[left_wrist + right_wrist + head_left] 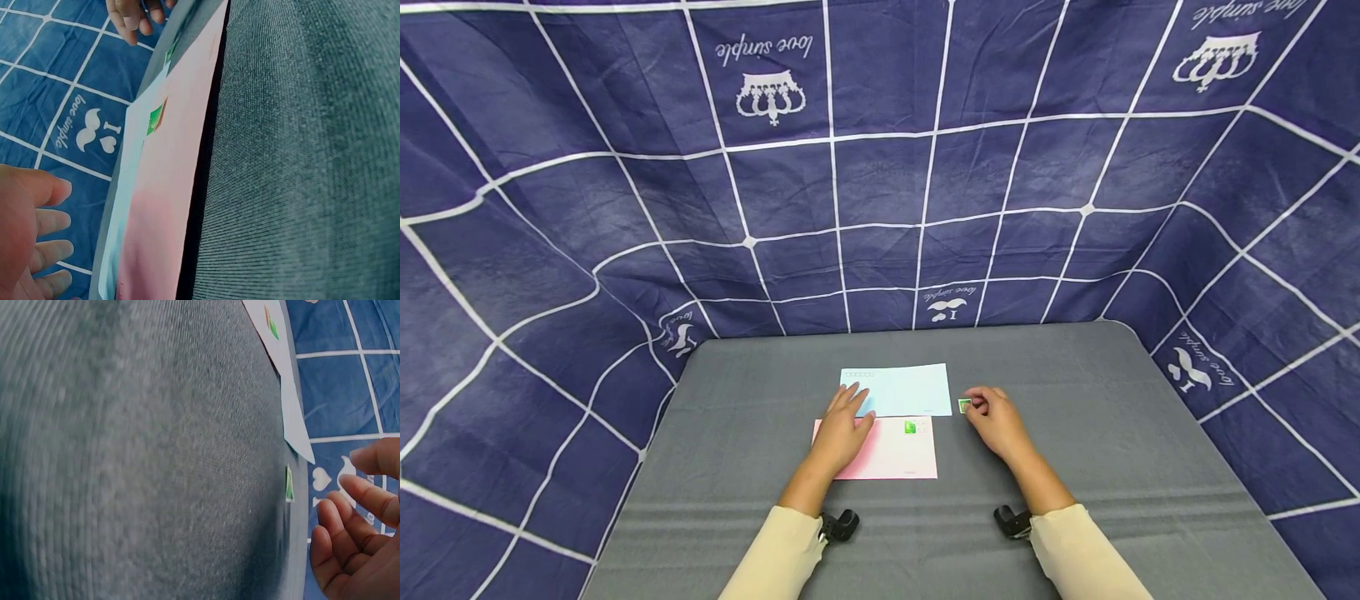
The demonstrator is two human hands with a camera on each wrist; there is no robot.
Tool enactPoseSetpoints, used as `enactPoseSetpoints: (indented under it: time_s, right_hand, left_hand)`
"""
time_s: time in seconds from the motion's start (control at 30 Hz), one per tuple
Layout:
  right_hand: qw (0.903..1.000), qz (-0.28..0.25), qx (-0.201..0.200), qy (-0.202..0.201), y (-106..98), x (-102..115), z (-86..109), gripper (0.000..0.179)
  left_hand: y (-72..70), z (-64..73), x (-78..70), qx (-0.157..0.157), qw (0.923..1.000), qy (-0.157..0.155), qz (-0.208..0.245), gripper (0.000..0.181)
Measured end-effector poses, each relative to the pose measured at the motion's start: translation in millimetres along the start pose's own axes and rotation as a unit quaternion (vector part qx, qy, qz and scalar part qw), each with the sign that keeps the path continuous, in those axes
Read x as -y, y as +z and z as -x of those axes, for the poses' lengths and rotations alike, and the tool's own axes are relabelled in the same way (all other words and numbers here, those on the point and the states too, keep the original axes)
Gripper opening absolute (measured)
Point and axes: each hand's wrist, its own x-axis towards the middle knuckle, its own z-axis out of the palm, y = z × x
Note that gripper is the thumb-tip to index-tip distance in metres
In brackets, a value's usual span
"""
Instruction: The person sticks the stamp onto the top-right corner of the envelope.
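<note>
A light blue envelope point(906, 392) lies on the table just behind a pink envelope point(895, 457). Near its upper right corner the pink one bears a green stamp point(910, 427). My left hand point(841, 435) is over the left side of both envelopes, fingers spread and holding nothing. Right of the blue envelope a small green stamp with a pale border point(962, 403) lies on the cloth. My right hand point(998, 423) hovers by this stamp, fingers bent loosely; the right wrist view shows a gap between fingertips point(347, 481) and the stamp point(289, 483).
Grey ribbed cloth covers the table point(745, 400). A blue curtain with white grid lines point(880, 183) stands behind it and along both sides. Dark devices are strapped on both wrists, below cream sleeves point(775, 554).
</note>
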Motion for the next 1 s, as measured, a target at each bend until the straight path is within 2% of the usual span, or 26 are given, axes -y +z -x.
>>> enactPoseSetpoints:
  time_s: [0.27,0.67,1.0]
  right_hand:
    - [0.9997,0.018,0.01,0.01,-3.0,-9.7,-3.9,0.026]
    - [0.9983,0.043,0.029,0.028,-4.9,-17.3,-14.5,0.023]
    - [0.9969,0.035,0.055,0.044,-2.1,-20.3,-20.6,0.023]
  left_hand:
    - [5.3,-4.0,4.1,0.005,0.9999,0.002,-0.014,0.049]
    - [6.5,-9.6,7.2,0.024,0.9997,-0.002,-0.008,0.049]
    - [8.6,-18.9,8.9,0.04,0.999,-0.013,-0.016,0.051]
